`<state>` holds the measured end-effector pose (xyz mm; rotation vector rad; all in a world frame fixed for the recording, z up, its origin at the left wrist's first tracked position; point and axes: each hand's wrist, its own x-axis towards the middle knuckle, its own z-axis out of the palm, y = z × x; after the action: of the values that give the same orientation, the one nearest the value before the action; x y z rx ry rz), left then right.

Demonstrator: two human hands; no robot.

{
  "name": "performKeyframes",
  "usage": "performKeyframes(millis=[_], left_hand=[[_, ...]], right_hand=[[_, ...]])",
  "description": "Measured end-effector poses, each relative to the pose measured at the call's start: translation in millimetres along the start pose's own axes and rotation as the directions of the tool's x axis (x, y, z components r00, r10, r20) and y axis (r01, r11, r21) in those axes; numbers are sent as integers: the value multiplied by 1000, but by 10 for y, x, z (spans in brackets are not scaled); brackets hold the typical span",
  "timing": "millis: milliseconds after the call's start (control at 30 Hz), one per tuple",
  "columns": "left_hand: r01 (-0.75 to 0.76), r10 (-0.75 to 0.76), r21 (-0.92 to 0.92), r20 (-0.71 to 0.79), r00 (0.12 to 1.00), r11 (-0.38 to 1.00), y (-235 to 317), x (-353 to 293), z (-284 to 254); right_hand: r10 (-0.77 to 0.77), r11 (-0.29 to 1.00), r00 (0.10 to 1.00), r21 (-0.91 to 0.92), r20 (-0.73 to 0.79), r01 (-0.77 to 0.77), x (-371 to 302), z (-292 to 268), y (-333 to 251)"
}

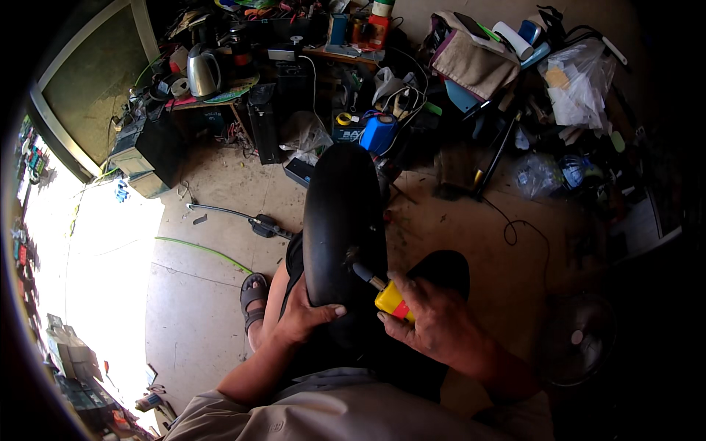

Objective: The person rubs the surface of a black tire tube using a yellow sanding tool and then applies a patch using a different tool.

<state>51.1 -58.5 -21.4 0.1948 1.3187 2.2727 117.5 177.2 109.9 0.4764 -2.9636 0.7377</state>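
A smooth black tire [340,198] stands upright between my legs, its tread facing up toward me. My left hand [307,314] grips its near left side, thumb lying across the tread and fingers hidden down the sidewall. In my right hand [437,320] is a yellow handheld rotary tool [391,300] with a red band and a metal collar. Its grey cone-shaped bit [364,275] points at a small scuffed patch [351,256] on the tread. Whether the bit touches the rubber I cannot tell.
Beyond the tire, a cluttered bench holds a steel kettle [204,72] and a blue pack [379,134]. A beige bag [474,66] lies back right. A black cable with a box [263,226] and a green strip [206,251] cross the floor at left. A fan [577,338] stands right.
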Motion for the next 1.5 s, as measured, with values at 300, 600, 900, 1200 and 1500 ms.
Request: performKeyframes(millis=[300, 600, 900, 1200, 1500], left_hand=[[58, -59, 10, 22, 998, 998, -32, 1, -61], [42, -41, -12, 80, 996, 999, -17, 21, -103], [39, -40, 6, 77, 996, 999, -10, 10, -113], [52, -52, 8, 21, 998, 999, 58, -5, -12], [71, -71, 14, 34, 997, 997, 41, -13, -25]], right_hand=[[-14, 999, 1000, -29, 3, 14, 61, -37, -13], [-32, 997, 999, -74, 19, 33, 108, -88, -28], [-18, 998, 1000, -67, 23, 20, 83, -102, 0], [-1, 999, 999, -44, 32, 2, 76, -104, -20], [-21, 997, 998, -67, 60, 26, 85, -133, -26]])
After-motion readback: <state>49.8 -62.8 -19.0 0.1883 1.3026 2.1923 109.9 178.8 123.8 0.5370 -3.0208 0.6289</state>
